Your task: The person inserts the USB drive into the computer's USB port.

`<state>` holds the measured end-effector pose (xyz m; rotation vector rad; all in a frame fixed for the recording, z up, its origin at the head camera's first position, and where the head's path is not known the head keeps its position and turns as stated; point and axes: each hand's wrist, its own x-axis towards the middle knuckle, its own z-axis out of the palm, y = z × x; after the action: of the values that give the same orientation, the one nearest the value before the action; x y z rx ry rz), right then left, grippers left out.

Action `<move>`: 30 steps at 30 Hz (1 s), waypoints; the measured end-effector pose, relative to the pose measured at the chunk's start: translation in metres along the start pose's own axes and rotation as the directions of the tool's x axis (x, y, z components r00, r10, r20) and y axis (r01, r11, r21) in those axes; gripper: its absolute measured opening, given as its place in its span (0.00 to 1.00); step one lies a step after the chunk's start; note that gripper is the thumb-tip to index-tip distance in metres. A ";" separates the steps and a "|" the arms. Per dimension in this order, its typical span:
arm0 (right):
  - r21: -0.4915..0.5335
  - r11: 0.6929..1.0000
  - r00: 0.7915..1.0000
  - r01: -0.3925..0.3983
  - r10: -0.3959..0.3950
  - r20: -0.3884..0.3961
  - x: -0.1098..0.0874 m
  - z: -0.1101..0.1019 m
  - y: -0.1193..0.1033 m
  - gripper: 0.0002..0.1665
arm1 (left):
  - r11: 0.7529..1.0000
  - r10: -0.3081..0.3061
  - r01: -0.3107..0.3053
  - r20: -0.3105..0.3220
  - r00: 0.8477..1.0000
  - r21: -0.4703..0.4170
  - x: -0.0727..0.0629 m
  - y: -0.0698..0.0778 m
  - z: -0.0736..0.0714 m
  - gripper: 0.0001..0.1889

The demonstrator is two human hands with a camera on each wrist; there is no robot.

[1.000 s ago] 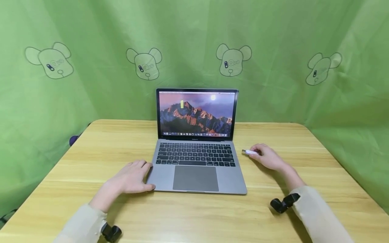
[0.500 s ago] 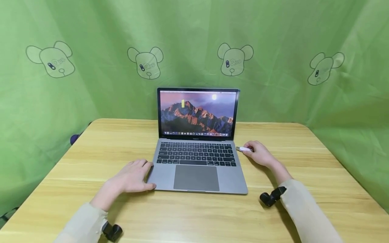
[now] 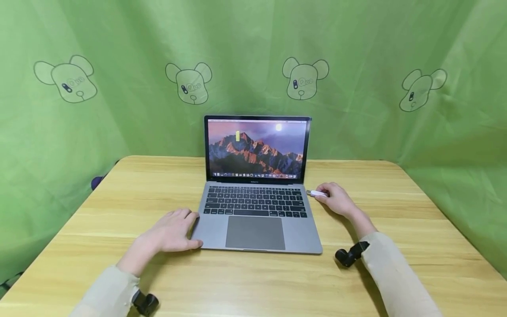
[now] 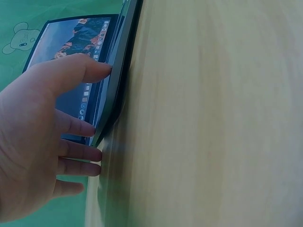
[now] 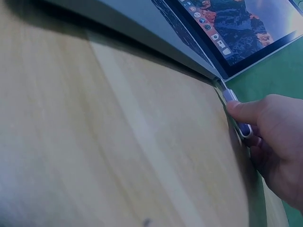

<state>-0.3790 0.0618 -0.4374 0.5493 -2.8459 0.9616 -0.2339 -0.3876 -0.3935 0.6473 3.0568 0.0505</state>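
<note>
An open grey laptop (image 3: 301,233) stands on the table, its screen (image 3: 257,152) lit with a mountain picture. My left hand (image 3: 170,233) lies at its front left corner, the thumb on the front edge and the index finger against the left side. The left wrist view shows that hand's fingers (image 4: 78,151) fairly straight and spread. On the other side, my right hand (image 3: 336,200) pinches a white USB stick (image 3: 317,193) between thumb and fingers. The stick's metal plug points at the laptop's right side near the hinge; whether its tip is inside a port I cannot tell.
The wooden table (image 3: 253,281) extends around the laptop on all sides. A green curtain (image 3: 245,53) with printed bear heads hangs behind the table and along both sides. Black cameras (image 3: 348,255) are strapped to both wrists.
My right hand has moved left and slightly away from me, bringing the USB stick from a gap beside the laptop up to its right side. The left hand has stayed in place.
</note>
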 end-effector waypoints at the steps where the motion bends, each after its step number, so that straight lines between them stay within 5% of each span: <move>1: 0.000 1.000 1.000 0.002 -0.002 0.001 0.000 0.000 0.001 0.10 | 1.000 0.000 0.000 0.000 1.000 0.000 0.000 0.000 0.000 0.42; 30: 0.037 0.998 0.996 0.060 -0.062 0.066 -0.004 -0.004 0.010 0.12 | 1.000 -0.003 0.003 -0.009 1.000 -0.017 -0.002 0.000 0.001 0.42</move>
<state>-0.3793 0.0728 -0.4413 0.6810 -2.8572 1.0024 -0.2322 -0.3881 -0.3943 0.6440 3.0626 0.0798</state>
